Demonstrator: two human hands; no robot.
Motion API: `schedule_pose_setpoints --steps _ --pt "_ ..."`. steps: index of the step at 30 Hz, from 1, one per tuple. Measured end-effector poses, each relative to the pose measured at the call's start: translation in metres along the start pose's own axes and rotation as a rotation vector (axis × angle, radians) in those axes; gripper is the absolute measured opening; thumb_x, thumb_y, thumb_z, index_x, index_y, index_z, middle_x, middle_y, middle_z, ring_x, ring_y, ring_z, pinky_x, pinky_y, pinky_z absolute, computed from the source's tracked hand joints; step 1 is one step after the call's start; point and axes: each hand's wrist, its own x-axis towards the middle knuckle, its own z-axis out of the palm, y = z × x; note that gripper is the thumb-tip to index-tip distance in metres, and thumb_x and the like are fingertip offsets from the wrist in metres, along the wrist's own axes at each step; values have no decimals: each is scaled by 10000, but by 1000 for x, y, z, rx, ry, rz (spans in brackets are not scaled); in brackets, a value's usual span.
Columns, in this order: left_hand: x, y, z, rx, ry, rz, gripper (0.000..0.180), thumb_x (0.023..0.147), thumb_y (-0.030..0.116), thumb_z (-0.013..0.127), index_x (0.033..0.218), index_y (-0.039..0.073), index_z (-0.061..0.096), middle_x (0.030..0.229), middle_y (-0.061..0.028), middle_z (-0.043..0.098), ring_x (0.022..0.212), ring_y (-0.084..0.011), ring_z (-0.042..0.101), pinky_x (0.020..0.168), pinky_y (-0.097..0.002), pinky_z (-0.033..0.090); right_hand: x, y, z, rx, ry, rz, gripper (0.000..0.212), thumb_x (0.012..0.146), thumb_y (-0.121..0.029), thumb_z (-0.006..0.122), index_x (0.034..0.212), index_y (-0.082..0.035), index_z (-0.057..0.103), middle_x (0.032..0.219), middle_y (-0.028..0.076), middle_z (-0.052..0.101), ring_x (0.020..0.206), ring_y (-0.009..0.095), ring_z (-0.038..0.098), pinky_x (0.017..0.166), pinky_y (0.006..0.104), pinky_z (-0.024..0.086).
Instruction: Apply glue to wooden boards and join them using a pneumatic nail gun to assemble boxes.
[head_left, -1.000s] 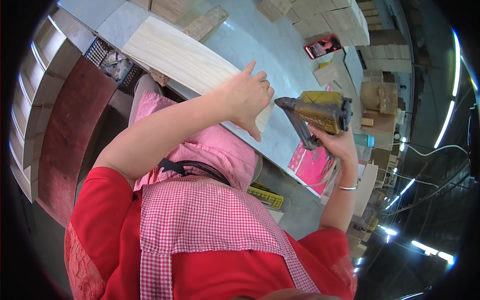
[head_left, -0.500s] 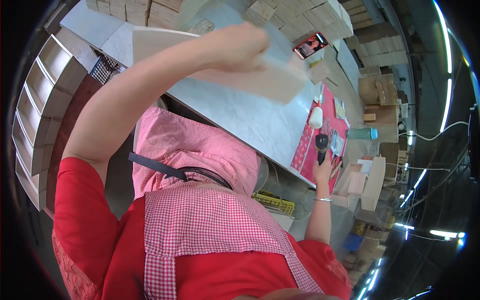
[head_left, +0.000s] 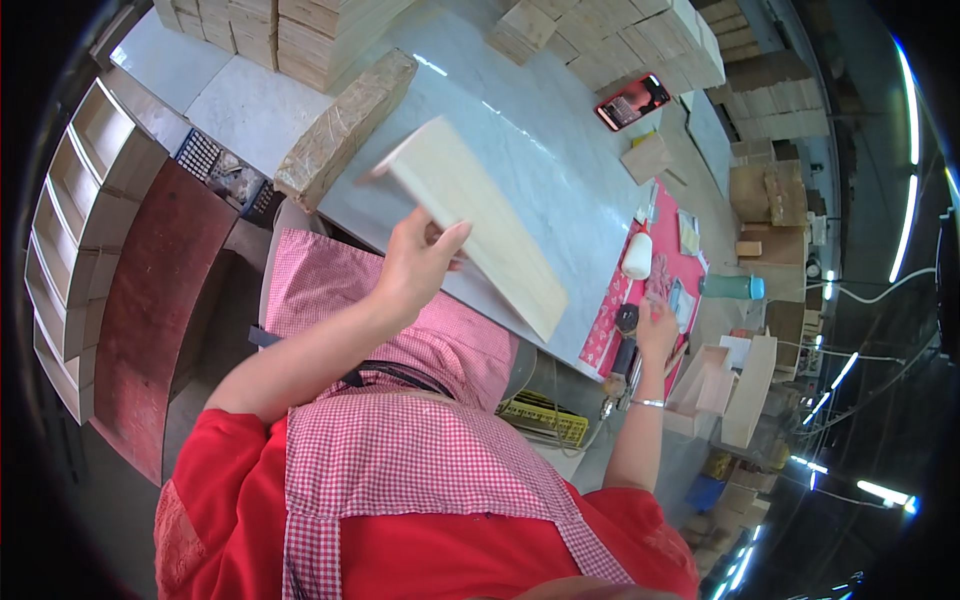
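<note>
Holds the left arm (head_left: 318,350) bent, with the left hand (head_left: 412,262) clasped; stretches the right arm (head_left: 636,440) outward, right hand (head_left: 657,333) loosely curled.

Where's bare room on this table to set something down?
The widest bare patch is the middle of the table, between the board in the left hand and the phone. A narrower one lies between the board and the brown block. Crowded: the pink mat, with the white bottle and right hand, and the far stacked wood.
</note>
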Motion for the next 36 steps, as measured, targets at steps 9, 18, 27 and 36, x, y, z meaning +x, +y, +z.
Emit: schedule_pose_setpoints --steps 9,18,27,36 --pt "-4 -10 -20 145 -74 -15 228 965 123 646 1090 -50 565 995 -106 657 944 -156 646 847 -303 547 193 -92 93 236 424 -115 1000 780 -572 765 1307 212 438 1334 358 522 1215 466 546 1054 451 431" --pt "-38 -18 -82 -86 -256 -125 286 919 184 716 1064 -30 594 1007 -107 673 958 -143 640 864 -292 512 271 -136 110 248 257 338 1122 619 -642 830 1291 160 428 1293 335 555 1225 436 549 1037 462 452" --pt "-28 -9 -86 341 -446 12 341 869 215 759 1075 -13 612 1031 -119 673 941 -208 651 883 -341 518 228 -118 108 658 537 28 797 593 -371 938 1128 73 547 1112 216 651 1053 353 647 929 421 511" --pt "-37 -6 -43 422 -691 -34 440 860 252 765 1168 -20 607 1096 -157 670 1053 -265 647 944 -385 515 -2 -168 31 1088 419 -87 298 896 -103 727 1106 76 612 1063 172 631 993 274 631 835 335 508"
